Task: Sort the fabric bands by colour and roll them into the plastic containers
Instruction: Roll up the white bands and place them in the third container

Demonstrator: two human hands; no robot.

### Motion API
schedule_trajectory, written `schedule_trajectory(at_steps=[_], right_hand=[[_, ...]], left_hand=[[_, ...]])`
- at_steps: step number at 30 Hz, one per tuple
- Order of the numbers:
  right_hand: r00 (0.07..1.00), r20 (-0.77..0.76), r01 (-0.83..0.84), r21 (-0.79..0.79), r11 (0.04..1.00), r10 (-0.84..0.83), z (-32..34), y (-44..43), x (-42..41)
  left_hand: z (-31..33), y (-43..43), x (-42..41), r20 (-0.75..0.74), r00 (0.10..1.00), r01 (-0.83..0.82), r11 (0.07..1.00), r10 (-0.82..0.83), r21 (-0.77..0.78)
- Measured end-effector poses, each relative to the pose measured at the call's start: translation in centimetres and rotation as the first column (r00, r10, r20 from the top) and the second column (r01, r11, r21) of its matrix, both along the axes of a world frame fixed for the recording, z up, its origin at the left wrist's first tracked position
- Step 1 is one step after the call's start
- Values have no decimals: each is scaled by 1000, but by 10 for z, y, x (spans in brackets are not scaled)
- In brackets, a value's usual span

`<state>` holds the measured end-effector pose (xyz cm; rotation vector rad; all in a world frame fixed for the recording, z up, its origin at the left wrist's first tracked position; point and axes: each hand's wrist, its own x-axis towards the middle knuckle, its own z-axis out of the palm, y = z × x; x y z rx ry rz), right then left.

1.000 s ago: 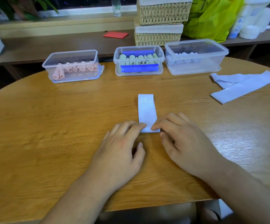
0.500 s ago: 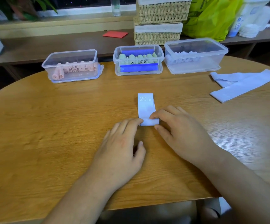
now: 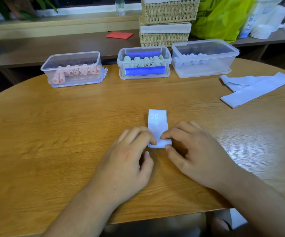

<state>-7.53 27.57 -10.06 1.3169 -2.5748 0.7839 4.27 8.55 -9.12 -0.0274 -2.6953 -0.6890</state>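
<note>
near edge: table (image 3: 52,134) rim is curving across under both forearms, which are crossing it.
left hand (image 3: 128,161): fingers are bending down, index tip is pressing on the near left edge of the white band (image 3: 157,124); thumb is sitting on the wood, off the band.
right hand (image 3: 194,154): index tip and thumb are pinching the band's near end from the right side, where it is folding over.
white band: is lying flat mid-table, long axis running near to far, "20 LB" print showing at the free far end.
open room: bare wood is running wide to the left of the hands, and a bare strip is lying between the band's far end and the containers.
loose bands (image 3: 258,88): are lying crossed at the right, well apart from the hands, reaching the frame edge.
pink container (image 3: 73,69): is sitting far left, holding pink rolls.
green container (image 3: 144,63): is sitting far centre, holding green rolls.
white container (image 3: 205,57): is sitting just right of the green one, holding white rolls at its left end.
far edge: all three containers are lining up near the far rim.
</note>
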Motion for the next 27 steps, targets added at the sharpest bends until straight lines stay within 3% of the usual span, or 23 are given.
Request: schedule_trajectory(at_steps=[10,27], right_hand=[[999,-39,-8,-48,999,7,4,0,2],[996,-57,76,32,997,-74,-3,-13,-19]], left_hand=[[-5,-2,-4,61,998,-22,999,24,-48],[-5,0,-5,76,996,-51,998,54,-42]])
